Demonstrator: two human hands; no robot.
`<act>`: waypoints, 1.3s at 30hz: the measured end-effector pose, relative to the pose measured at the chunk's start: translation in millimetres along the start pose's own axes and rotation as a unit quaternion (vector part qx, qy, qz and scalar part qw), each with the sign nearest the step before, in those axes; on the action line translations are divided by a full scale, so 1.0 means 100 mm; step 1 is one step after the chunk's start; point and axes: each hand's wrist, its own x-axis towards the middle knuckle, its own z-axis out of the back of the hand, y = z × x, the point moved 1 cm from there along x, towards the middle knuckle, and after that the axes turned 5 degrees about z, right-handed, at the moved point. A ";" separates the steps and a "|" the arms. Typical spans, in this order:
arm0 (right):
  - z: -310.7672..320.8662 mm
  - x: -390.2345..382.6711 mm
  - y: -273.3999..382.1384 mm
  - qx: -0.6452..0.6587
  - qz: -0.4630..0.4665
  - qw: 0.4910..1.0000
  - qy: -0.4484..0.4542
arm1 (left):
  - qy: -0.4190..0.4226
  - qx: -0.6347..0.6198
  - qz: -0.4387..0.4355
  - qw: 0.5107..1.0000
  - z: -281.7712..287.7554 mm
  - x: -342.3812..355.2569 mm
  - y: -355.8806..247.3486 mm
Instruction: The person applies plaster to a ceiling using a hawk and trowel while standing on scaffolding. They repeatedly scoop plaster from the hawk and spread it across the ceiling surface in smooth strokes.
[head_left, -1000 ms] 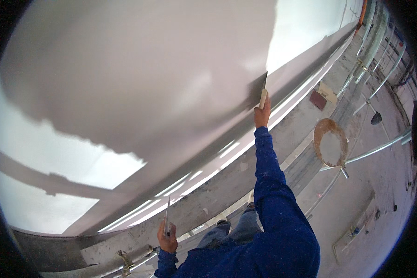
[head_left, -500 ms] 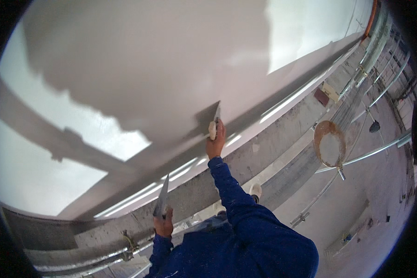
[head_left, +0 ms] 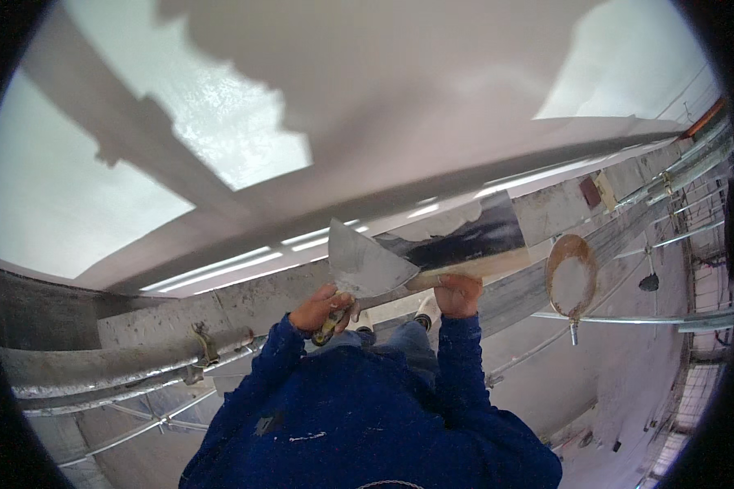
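In front of my body, my left hand point(head_left: 322, 311) is closed round the yellow-and-black handle of a putty knife point(head_left: 369, 265), whose wide blade fans upward and right. My right hand point(head_left: 459, 293) grips a plastering trowel point(head_left: 497, 224) along its pale handle side. Its broad dark blade carries a patch of light plaster along the upper edge. The knife's right corner meets or overlaps the left end of the trowel; whether they touch I cannot tell. Beyond both tools stands the wall point(head_left: 400, 98), with greyish smooth plaster and brighter sunlit patches.
A grey plank point(head_left: 510, 281) runs under my feet beside a concrete ledge point(head_left: 253, 306). Scaffold tubes with clamps point(head_left: 130, 359) lie at left. A rusty round plate point(head_left: 571, 277) on a tube stands at right, near a small dark red piece point(head_left: 590, 192).
My right hand has drawn the trowel back from the wall and turned its blade. My left hand has lifted the putty knife and tilted it rightward, bringing both tools together.
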 end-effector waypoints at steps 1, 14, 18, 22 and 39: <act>-0.09 -0.04 0.09 0.065 -0.006 0.998 -0.001 | 0.030 -0.089 0.030 0.995 -0.05 0.06 -0.02; 0.72 0.86 0.97 -0.366 0.095 0.923 -0.065 | 0.035 -0.210 -0.087 0.973 -0.70 0.70 -0.52; 1.70 2.12 1.72 -0.418 0.331 0.825 -0.188 | -0.030 -0.209 -0.080 0.974 -0.77 0.80 -0.45; 1.91 3.15 2.49 -0.559 0.397 0.680 -0.261 | -0.095 -0.220 -0.066 0.969 -0.82 0.73 -0.31; 1.58 3.37 1.44 -0.605 0.337 0.699 -0.180 | -0.098 -0.240 -0.033 0.965 -0.26 0.13 0.12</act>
